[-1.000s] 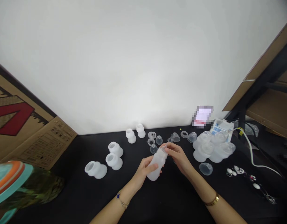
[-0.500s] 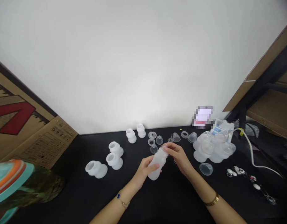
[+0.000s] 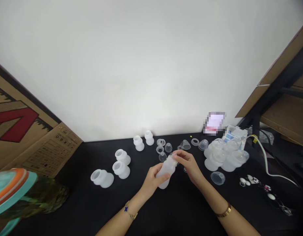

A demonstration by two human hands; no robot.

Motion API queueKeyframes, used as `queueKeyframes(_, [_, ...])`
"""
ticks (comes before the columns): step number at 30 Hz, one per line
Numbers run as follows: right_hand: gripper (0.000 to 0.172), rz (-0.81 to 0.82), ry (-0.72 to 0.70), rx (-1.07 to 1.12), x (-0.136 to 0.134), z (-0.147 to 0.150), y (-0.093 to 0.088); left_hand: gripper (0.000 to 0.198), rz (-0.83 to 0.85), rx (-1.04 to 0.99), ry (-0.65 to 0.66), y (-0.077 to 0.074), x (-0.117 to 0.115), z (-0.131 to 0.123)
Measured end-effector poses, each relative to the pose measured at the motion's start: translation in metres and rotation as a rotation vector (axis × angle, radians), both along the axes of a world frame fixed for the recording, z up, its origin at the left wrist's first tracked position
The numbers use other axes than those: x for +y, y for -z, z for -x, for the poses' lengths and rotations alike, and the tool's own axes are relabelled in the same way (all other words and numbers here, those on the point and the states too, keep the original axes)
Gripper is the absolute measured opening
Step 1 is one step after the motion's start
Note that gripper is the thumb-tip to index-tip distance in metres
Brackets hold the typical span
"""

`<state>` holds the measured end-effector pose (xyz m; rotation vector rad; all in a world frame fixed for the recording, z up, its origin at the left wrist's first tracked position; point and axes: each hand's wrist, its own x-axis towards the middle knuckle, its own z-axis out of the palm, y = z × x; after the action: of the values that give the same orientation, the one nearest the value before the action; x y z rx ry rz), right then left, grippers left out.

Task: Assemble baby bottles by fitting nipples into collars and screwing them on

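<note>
My left hand [image 3: 151, 180] is wrapped round the lower body of a frosted white plastic bottle [image 3: 167, 169], held tilted above the black table [image 3: 181, 206]. My right hand [image 3: 189, 164] has its fingers pinched at the bottle's neck, on a small clear piece that I cannot make out. Several white bottles [image 3: 120, 165] stand or lie to the left on the table. Small clear caps and rings [image 3: 166, 147] lie just beyond my hands. A cluster of clear domed parts [image 3: 225, 154] sits to the right.
Cardboard boxes [image 3: 30, 131] lean at the left. A teal and orange object [image 3: 10, 188] is at the lower left. A white cable [image 3: 267, 160] and small white pieces [image 3: 249, 180] lie at the right, under a dark shelf frame [image 3: 276, 88].
Both hands and the bottle stay almost in place; my right fingers have shifted slightly at the bottle's neck.
</note>
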<state>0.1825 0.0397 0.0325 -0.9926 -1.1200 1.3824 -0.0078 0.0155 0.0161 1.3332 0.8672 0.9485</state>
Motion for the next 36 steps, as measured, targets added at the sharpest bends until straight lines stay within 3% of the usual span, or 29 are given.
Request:
queueKeyframes(5, [0.024,-0.007,0.022,-0.025,-0.0005,0.0008,-0.0026,0.035,-0.065,0.074,-0.034,-0.0042,-0.0039,-0.0005])
queueKeyframes(36, [0.037,-0.058,0.112,-0.159,0.0040,0.0019,0.0044,0.043,-0.129,0.297,-0.162,-0.0058,-0.0097,-0.0051])
